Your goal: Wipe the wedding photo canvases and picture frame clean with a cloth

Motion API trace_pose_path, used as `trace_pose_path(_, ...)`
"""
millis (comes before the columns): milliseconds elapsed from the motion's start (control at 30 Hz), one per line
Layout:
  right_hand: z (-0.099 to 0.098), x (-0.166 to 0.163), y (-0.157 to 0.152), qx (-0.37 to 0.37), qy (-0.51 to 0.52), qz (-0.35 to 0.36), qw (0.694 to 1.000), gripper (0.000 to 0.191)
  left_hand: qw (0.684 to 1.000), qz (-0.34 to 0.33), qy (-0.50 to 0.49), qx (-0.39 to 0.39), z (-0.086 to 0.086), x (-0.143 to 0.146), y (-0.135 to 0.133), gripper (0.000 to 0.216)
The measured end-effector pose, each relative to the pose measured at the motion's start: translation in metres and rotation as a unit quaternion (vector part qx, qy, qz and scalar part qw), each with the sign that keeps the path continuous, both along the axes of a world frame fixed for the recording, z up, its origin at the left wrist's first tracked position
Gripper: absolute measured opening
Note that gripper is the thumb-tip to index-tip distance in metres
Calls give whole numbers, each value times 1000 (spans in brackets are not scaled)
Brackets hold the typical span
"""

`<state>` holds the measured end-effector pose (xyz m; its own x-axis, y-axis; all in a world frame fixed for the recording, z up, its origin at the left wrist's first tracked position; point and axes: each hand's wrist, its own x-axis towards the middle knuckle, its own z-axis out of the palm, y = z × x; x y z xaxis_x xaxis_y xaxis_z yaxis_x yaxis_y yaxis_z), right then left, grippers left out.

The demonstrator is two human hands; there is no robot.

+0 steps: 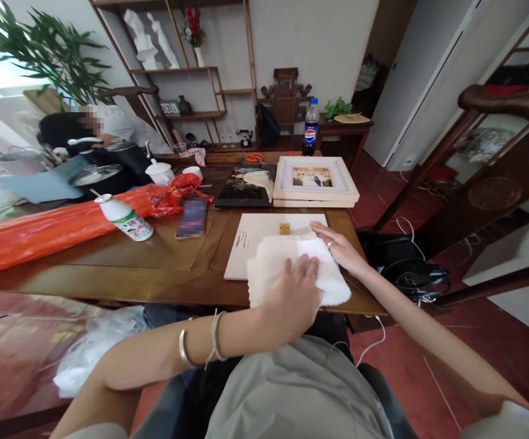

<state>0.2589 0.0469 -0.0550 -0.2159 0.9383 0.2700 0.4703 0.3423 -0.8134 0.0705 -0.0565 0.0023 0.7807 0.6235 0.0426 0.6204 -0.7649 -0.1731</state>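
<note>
A white fluffy towel is draped over the near part of a flat white panel, covering much of it. On top of the towel rests my left hand, its bent fingers pressing into the cloth. My right hand lies at the panel's right side with fingers stretched out, touching its far right area and the towel's edge. Small dark print runs along the panel's left side. A small gold-coloured plate shows near its far edge.
Beyond the panel lie white picture frames and a dark picture. A cola bottle stands behind them, orange scissors nearby. Leftward are a phone, a tilted white bottle and an orange plastic-wrapped bundle. Another person sits far left.
</note>
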Motion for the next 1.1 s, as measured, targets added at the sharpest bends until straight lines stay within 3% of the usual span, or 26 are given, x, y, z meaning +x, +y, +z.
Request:
trace_pose_path(233, -3, 0, -7, 91, -81, 23, 992, 50, 992, 125, 26, -1, 7, 2, 59, 35)
trace_pose_path(300, -4, 1, -8, 102, -96, 39, 989, 51, 993, 116, 29, 16, 3, 3, 54, 34)
trace_pose_path(400, -5, 2, -6, 99, -102, 40, 989, 48, 997, 61, 16, 36, -4, 2, 26, 31)
trace_pose_path(533, -5, 1, -6, 93, -107, 23, 990, 48, 999, 8, -20, 26, -2, -4, 5, 27)
trace_pose_path(600, -3, 0, -7, 98, -112, 26, 989, 49, 999, 32, -19, 10, 3, -9, 19, 28)
trace_pose_path(700, -1, -2, -9, 111, -124, 29, 986, 50, 998, 64, -8, -12, 7, -16, 64, 31)
trace_pose_path(800, 1, -4, -9, 118, -137, 13, 983, 46, 999, 35, -20, -18, 6, -23, 108, 32)
trace_pose_path(867, 2, -5, -9, 116, -142, 5, 983, 44, 999, 17, -33, -22, 3, -27, 122, 32)
trace_pose_path(967, 1, -4, -9, 113, -144, 13, 983, 46, 999, 11, -36, -23, 0, -28, 110, 30)
trace_pose_path(1100, -2, -1, -7, 115, -133, 27, 984, 52, 999, -3, -31, 11, -2, -24, 55, 27)
